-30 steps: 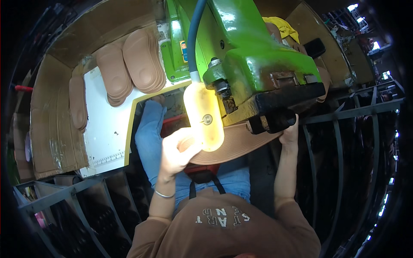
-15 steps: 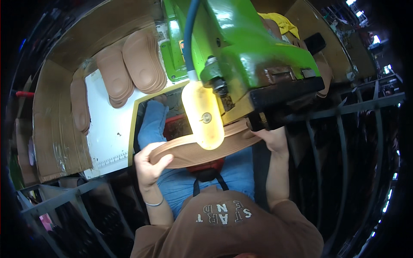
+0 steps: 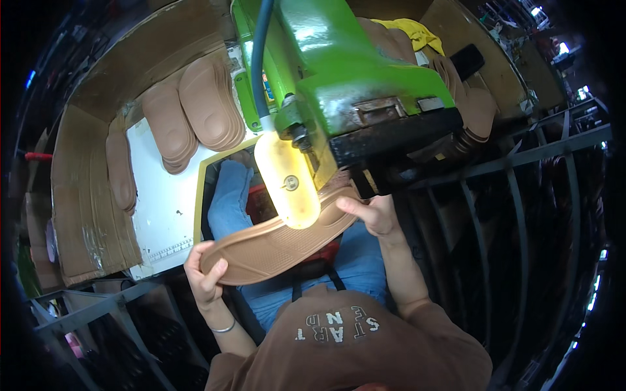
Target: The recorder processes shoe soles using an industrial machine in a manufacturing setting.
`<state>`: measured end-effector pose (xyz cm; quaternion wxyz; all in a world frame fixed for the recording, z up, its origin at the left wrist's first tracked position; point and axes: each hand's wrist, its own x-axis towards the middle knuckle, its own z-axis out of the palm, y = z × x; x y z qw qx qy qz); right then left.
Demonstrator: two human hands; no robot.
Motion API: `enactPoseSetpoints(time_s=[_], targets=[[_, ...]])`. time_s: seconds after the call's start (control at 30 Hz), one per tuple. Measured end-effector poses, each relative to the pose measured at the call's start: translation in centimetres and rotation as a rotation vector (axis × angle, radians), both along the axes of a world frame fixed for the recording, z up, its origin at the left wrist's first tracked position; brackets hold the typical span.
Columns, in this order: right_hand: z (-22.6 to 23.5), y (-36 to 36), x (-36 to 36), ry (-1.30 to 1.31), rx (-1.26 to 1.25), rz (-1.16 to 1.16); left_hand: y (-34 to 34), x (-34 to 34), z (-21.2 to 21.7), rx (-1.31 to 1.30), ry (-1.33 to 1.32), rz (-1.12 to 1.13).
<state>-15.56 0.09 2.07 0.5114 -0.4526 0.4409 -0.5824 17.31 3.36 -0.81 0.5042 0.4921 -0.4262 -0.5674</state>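
Observation:
Between my two hands I hold a brown shoe sole (image 3: 277,253), tilted so that its ribbed, rimmed face shows. My left hand (image 3: 207,274) is closed on its left end, thumb over the face. At the other end, my right hand (image 3: 372,215) grips it with the thumb on top. The sole's far edge lies close under the head of a green machine (image 3: 355,65); the lit yellow lamp (image 3: 287,186) hides part of that edge. Whether the sole touches the machine's working part I cannot tell.
Stacks of brown soles (image 3: 212,107) stand on the white table (image 3: 156,195) at left, inside cardboard walls (image 3: 91,189). More soles (image 3: 479,111), a yellow cloth (image 3: 414,34) and a black phone-like object (image 3: 467,62) lie at right. Metal rails (image 3: 541,156) run along the right side.
Both hands have moved left with the sole, the left hand also lower. The sole has turned so that more of its ribbed face shows. The view has shifted a little.

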Motion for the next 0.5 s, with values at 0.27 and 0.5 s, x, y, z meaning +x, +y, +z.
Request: enactPoseSetpoints(time_s=[0.27, 0.5], targets=[[-0.7, -0.6, 1.4, 0.096, 0.059, 0.067, 2.3, -6.6, -1.2, 0.071, 0.014, -0.597], [-3.4, 4.1, 0.2, 0.145, 0.111, -0.096, -3.4, -16.8, 0.8, -0.120, -0.058, -0.361]])
